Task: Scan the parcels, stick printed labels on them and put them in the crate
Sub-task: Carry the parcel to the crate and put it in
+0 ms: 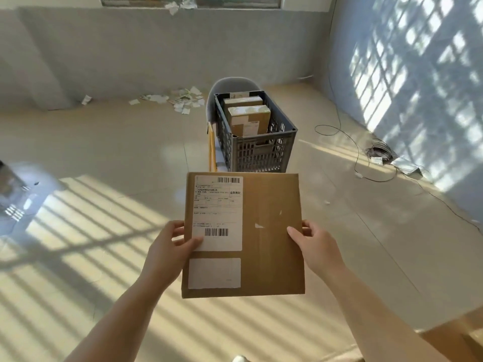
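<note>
parcel (271,231) before crate (257,150), boxes (248,118) inside

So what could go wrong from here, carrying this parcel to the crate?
The crate already holds upright boxes, so this wide parcel may jam against them. The crate sits on a chair; a hard drop could shift it. A loose cable on the floor is a possible trip.

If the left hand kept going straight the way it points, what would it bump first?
The left hand holds the parcel by its edge, so that comes first; past it, probably the grey crate, though depth is unclear.
</note>
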